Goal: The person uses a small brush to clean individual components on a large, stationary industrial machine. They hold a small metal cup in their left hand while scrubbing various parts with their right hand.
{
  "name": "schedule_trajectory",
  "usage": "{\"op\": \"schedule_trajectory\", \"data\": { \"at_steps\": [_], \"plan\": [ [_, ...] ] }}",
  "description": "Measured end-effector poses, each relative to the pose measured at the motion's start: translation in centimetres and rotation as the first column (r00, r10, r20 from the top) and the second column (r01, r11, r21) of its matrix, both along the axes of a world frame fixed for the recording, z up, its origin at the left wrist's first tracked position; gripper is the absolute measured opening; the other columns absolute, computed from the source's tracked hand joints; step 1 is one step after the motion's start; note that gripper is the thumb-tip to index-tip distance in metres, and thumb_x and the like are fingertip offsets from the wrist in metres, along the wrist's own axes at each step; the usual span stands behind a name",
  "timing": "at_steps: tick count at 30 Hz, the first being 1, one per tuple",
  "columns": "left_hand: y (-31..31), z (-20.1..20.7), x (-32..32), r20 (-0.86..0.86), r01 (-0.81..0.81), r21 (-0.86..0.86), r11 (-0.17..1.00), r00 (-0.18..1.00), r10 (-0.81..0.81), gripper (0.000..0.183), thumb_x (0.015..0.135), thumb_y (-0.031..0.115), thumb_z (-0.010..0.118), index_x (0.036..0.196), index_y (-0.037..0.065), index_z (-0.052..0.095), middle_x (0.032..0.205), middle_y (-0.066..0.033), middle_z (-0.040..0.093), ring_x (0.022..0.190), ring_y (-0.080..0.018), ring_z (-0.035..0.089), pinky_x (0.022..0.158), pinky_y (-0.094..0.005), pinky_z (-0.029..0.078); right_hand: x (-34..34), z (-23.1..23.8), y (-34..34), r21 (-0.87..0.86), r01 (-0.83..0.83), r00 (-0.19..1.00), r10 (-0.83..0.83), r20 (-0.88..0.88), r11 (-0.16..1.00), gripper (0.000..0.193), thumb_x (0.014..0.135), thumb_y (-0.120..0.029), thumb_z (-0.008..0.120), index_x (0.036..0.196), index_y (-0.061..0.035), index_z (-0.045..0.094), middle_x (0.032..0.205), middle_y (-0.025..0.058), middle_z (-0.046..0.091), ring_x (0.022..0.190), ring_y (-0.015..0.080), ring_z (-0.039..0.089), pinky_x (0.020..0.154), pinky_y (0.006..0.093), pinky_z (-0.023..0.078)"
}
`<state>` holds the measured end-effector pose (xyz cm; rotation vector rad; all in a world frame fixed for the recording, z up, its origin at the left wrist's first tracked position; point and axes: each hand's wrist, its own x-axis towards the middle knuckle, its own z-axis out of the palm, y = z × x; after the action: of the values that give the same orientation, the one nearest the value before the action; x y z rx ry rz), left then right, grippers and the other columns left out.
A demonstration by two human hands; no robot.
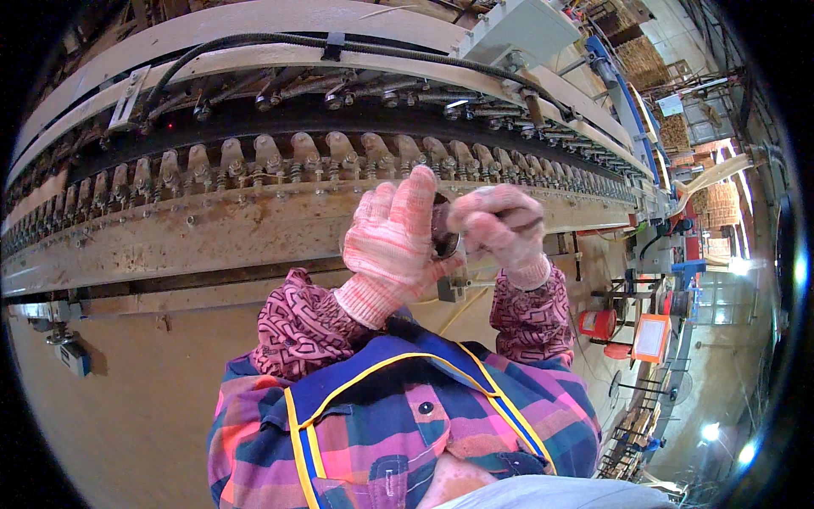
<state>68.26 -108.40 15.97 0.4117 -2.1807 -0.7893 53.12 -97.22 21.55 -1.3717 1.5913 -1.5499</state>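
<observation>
My left hand [392, 233], in a pink-and-white knitted glove, is raised in front of my chest. Its fingers stand upright and pressed together, while the thumb reaches round a small dark, rounded thing [442, 226] with a shiny lower edge. The gloves cover much of that thing, so its kind cannot be made out. Close on its right side is my right hand [502, 227], gloved alike and slightly blurred, with fingers bent into a pinch. Whatever lies between those fingertips is hidden. Patterned pink sleeves cover both forearms.
Across the front runs a long machine with a dusty beam [203, 229] and a row of metal rollers with springs [303, 151]. Above it a black cable [254, 39] follows a pale rail. On the right stand a red bucket [597, 323] and an orange-framed sheet [652, 338].
</observation>
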Motion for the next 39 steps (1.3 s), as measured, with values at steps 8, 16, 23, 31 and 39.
{"op": "schedule_trajectory", "data": {
  "at_steps": [8,16,23,31,39],
  "plan": [
    [0.0,-0.1,0.0,-0.036,-0.024,0.025,0.999,0.999,0.025,0.121,0.046,0.04,0.091,0.144,0.0,0.033,0.114,-0.0137,0.057,0.093,-0.0357,0.056,0.08,-0.0497,0.048,1.6,1.4,-1.9,0.511,-0.027,0.999,0.004,0.046,0.859,0.023,0.089,-0.021,0.073,0.101,-0.002,0.073,0.097,0.0077,0.072,0.088,0.0161,0.067,0.078,0.0301,0.054],
    [0.5,-0.4,0.0,0.022,-0.033,0.065,0.997,0.999,0.032,0.124,0.047,0.042,0.091,0.148,0.003,0.03,0.113,-0.0173,0.057,0.098,-0.039,0.056,0.084,-0.0503,0.048,-0.6,-0.7,0.6,0.171,0.216,0.832,-0.272,0.483,0.961,0.033,0.094,-0.038,0.067,0.103,-0.0063,0.069,0.082,0.0041,0.071,0.048,0.0056,0.052,0.038,0.0187,0.036],
    [0.3,-0.5,0.1,0.06,-0.059,-0.019,0.998,0.996,0.06,0.149,0.047,0.038,0.098,0.159,0.008,0.005,0.126,-0.0203,0.056,0.11,-0.0411,0.058,0.091,-0.0479,0.05,-5.1,-2.3,-1.0,-0.029,0.533,0.524,-0.303,0.796,0.845,0.03,0.102,-0.038,0.056,0.097,-0.009,0.063,0.081,-0.0038,0.061,0.048,0.0038,0.046,0.04,0.0197,0.038],
    [0.3,0.2,0.4,0.146,-0.032,0.012,0.999,0.989,0.03,0.14,0.052,0.045,0.093,0.158,0.006,0.01,0.125,-0.0225,0.057,0.111,-0.0444,0.057,0.094,-0.0517,0.048,-15.4,-10.1,-9.4,-0.019,0.834,0.551,-0.834,-0.002,0.551,0.032,0.094,-0.033,0.069,0.104,-0.0021,0.069,0.087,0.0078,0.072,0.063,0.0157,0.066,0.052,0.0283,0.053],
    [0.2,0.9,0.5,0.189,-0.014,0.038,0.999,0.982,0.007,0.131,0.052,0.048,0.091,0.155,0.005,0.022,0.129,-0.0229,0.057,0.115,-0.0464,0.056,0.098,-0.052,0.048,-16.0,-9.6,-9.9,-0.02,0.701,0.713,-0.701,0.012,0.712,0.033,0.092,-0.032,0.074,0.1,-0.0008,0.067,0.077,0.0103,0.072,0.051,0.017,0.065,0.046,0.0295,0.053]
  ]
}}
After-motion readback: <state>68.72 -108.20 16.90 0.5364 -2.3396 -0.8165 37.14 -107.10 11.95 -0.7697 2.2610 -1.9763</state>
